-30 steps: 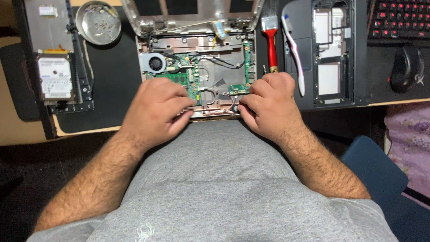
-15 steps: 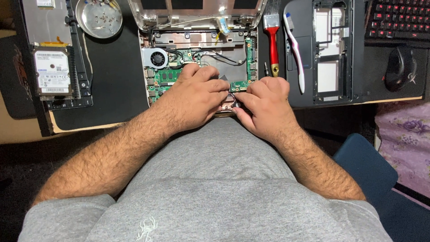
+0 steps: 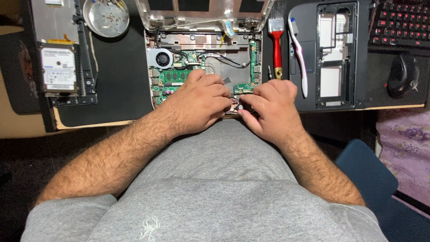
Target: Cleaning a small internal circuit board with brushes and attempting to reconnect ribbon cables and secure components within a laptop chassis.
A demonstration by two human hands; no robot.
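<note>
Fingertips of our left hand (image 3: 197, 101) and right hand (image 3: 268, 105) pinch together on a small part (image 3: 236, 106) at the laptop (image 3: 201, 67) edge; we keep pressure light.

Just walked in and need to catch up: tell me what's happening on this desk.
A person is working on an opened laptop with its board exposed. Both hands, left hand and right hand, meet at its near edge, pinching a small part too hidden to identify. A screw dish and hard drive lie to the left, a red brush and toothbrush to the right.
</note>
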